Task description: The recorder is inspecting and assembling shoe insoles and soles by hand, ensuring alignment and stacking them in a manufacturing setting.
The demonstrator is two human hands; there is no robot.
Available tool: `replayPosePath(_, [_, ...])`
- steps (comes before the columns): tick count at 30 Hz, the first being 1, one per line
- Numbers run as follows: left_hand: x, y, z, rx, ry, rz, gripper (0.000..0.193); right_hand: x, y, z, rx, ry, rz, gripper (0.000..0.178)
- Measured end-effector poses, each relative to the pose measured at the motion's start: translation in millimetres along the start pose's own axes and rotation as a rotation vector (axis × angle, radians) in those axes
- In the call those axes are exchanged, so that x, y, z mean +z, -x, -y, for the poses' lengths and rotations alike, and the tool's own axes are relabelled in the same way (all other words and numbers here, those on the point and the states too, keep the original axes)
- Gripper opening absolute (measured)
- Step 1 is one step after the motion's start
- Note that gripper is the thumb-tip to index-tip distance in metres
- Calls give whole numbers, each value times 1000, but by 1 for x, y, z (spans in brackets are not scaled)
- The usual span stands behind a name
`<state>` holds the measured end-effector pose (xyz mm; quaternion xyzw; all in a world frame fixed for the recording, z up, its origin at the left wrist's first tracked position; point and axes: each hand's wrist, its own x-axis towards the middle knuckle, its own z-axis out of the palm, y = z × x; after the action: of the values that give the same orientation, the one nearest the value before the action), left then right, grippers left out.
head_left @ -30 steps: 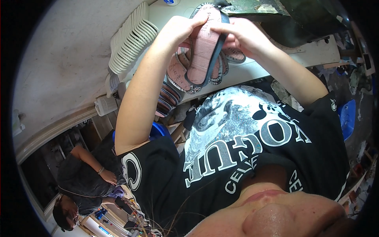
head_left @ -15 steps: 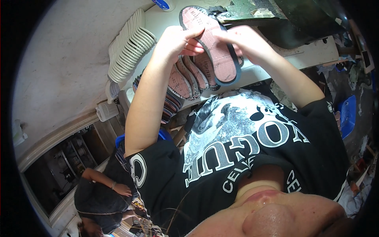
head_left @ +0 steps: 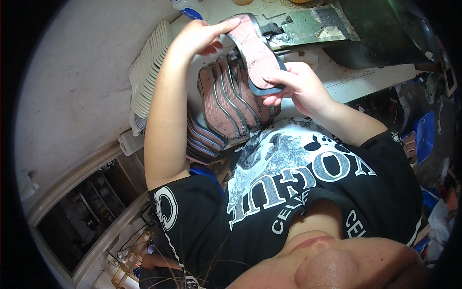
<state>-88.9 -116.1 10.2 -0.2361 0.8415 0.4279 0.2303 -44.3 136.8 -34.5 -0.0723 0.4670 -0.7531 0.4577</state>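
A pink shoe insole (head_left: 256, 55) with a dark rim is held up over the table, slanting from upper left to lower right. My left hand (head_left: 195, 39) pinches its far end, the thumb lying on the pink face. At the nearer, rounded end my right hand (head_left: 303, 85) grips it, thumb on top and fingers underneath. Beneath and left of it, a row of similar pink insoles (head_left: 219, 103) with dark edges leans together on the table. Further insoles (head_left: 204, 137) with bluish edges stack at the table's near left edge.
A long row of cream sole-shaped pieces (head_left: 150, 72) stands along the left wall. A green board (head_left: 308, 31) and a large dark curved object (head_left: 385, 36) occupy the far right. A white and blue bottle (head_left: 187, 8) is at the back; a blue bin (head_left: 424, 137) is at right.
The insole has shifted slightly up and left. My right hand has moved from its side down to its near end; my left hand has moved toward its far end. The person at lower left is mostly hidden.
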Motion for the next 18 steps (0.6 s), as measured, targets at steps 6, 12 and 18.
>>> replayPosePath(6, [-6, -20, -23, 1067, -627, -16, 68, 4, -13, 1, -56, -42, -86, 31])
replayPosePath(12, [-3, -23, -50, 633, -560, 389, 38, 14, -14, 11, 2, -110, -185, 36])
replayPosePath(18, [-8, -16, -39, 516, -411, 437, 30, 18, -15, 6, -31, -134, -99, 41])
